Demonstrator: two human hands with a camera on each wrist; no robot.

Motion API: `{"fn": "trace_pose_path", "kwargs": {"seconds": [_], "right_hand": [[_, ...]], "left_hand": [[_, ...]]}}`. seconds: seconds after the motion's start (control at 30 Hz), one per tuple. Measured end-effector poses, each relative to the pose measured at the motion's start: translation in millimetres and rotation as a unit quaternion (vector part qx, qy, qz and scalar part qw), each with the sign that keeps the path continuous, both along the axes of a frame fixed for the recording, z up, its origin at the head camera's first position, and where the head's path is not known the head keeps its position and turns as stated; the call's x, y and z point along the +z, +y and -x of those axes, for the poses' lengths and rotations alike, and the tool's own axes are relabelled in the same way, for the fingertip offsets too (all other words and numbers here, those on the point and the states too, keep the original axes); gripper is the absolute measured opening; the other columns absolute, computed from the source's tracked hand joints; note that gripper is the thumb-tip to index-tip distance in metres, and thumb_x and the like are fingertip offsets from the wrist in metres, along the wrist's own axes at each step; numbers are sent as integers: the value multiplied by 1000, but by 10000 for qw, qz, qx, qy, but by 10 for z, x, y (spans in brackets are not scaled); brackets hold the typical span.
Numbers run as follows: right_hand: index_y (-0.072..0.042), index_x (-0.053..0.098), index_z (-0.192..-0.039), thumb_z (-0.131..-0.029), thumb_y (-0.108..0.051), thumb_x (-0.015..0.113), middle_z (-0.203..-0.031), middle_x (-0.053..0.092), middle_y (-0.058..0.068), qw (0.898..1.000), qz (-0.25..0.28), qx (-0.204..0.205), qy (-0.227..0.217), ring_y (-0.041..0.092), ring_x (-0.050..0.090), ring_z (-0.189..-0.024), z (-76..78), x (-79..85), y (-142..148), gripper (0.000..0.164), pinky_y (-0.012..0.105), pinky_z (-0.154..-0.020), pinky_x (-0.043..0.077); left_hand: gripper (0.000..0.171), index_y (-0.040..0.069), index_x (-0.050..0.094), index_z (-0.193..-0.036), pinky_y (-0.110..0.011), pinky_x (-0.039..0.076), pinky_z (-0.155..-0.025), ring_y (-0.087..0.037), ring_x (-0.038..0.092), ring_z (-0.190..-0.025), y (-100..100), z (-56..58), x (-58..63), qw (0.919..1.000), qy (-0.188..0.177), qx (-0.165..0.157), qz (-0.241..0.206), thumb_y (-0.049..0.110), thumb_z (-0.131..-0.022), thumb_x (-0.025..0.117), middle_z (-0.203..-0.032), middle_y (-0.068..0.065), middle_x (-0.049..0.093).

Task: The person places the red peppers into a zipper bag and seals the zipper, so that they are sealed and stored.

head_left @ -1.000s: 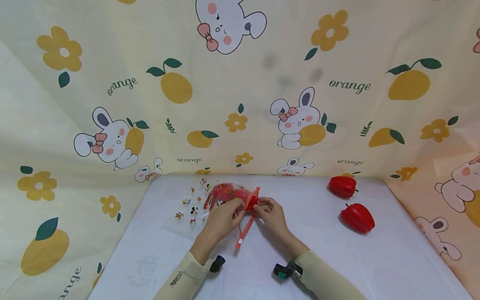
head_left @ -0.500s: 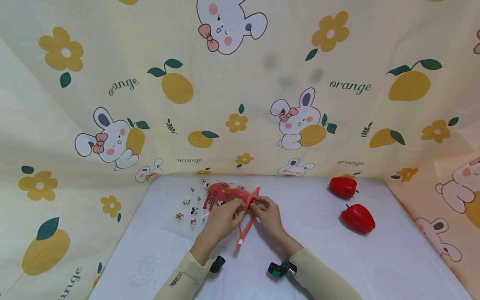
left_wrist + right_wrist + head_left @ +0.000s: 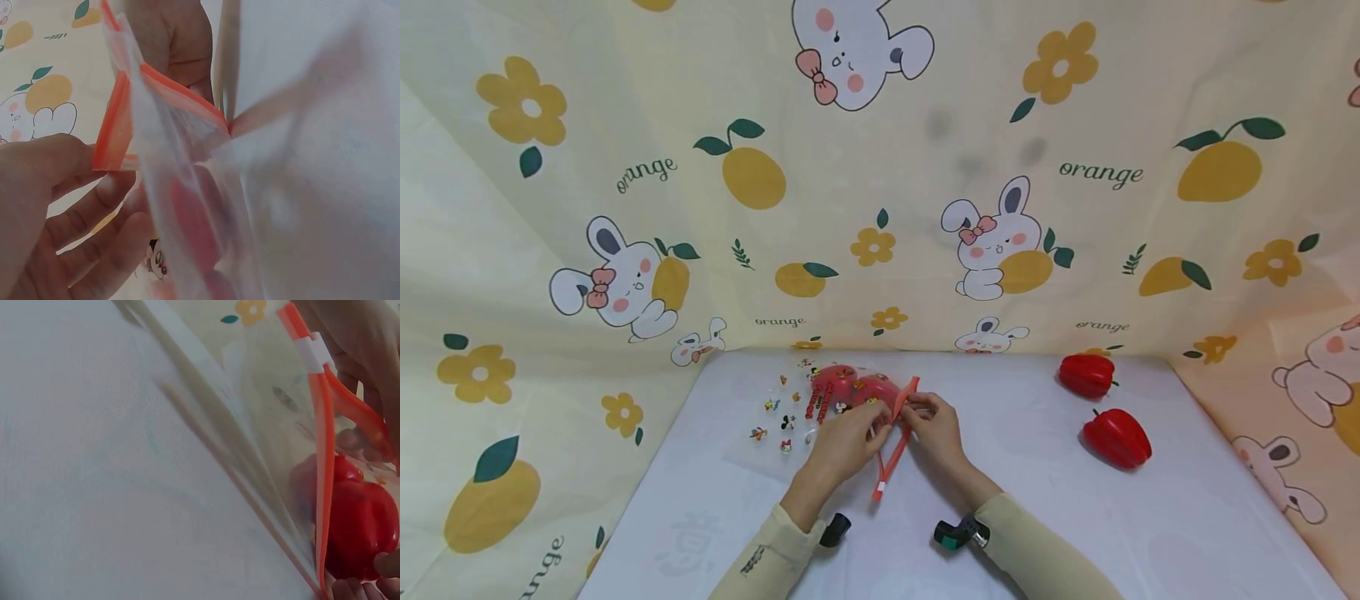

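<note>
Between my hands lies a clear zip bag [image 3: 760, 454] printed with small cartoon figures. Its mouth has orange-red zip strips [image 3: 897, 454], with a white slider [image 3: 314, 352] at the near end. Two red bell peppers [image 3: 872, 388] sit inside; one shows glossy red [image 3: 362, 525] through the mouth in the right wrist view. My left hand [image 3: 850, 435] pinches one side of the mouth between thumb and fingers, its other fingers bent loosely in the left wrist view. My right hand [image 3: 937, 427] pinches the opposite strip; some of its fingertips are hidden behind the strip.
Two more red bell peppers lie at the right of the white table [image 3: 1037, 517], one farther back [image 3: 1086, 375] and one nearer [image 3: 1117, 438]. A patterned cloth wall [image 3: 880, 283] rises behind the table's far edge.
My right hand has shifted slightly left, and the bag's mouth has narrowed between my hands. The peppers inside have slid a little left, deeper into the bag. My left hand has stayed nearly still.
</note>
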State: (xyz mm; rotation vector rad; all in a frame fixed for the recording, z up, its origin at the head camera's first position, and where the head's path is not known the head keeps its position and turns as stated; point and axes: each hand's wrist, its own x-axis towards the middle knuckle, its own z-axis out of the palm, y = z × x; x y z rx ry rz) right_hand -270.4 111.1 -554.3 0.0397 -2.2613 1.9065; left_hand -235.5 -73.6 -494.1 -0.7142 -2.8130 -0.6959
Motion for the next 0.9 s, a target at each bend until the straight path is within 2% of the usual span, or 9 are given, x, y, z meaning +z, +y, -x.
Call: {"fn": "trace_pose_path", "kwargs": {"seconds": [0.17,0.33,0.5,0.6,0.73,0.9], "right_hand": [[13,68,-118,-99,3,74,-105,73,31,9997,166,159,30,42,76,-93,-3,-25,85,23,19,-68,55],[12,69,-116,-99,2,74,-104,73,30,9990,330,295,81,33,77,-88,-50,15,219,21,27,-72,62],[16,66,-119,-99,5,72,-107,71,34,9985,406,359,43,36,77,-92,-99,73,383,24,39,-80,64],[15,66,-121,-100,3,72,-109,71,35,9991,243,342,57,36,77,-93,-142,102,508,24,42,-82,64],[13,68,-120,-100,3,72,-109,71,34,9995,-98,272,161,34,77,-92,-224,140,681,23,41,-81,64],[9,70,-119,-99,1,74,-106,75,23,9974,-629,69,342,23,76,-89,-324,188,885,21,25,-77,61]], "left_hand": [[9,22,69,-106,-22,43,-59,-3,52,-69,0,-1,-17,10000,-27,-27,-61,24,-101,77,-81,14,60],[10,20,68,-99,-23,43,-60,-4,51,-69,-9,1,-34,9999,-80,-20,-121,22,-100,78,-77,12,56],[13,20,66,-95,-23,43,-59,-5,50,-68,-6,14,-52,9995,-283,60,-96,25,-100,77,-75,11,55],[15,20,66,-94,-23,42,-58,-5,49,-67,-6,21,-63,9991,-412,120,-58,27,-101,77,-74,11,54],[15,20,67,-93,-23,39,-57,-7,48,-65,-9,26,-90,9987,-483,162,17,29,-101,77,-71,10,52],[15,20,69,-93,-24,40,-59,-9,49,-67,-5,24,-98,9972,-706,246,38,30,-101,77,-69,9,53]]}}
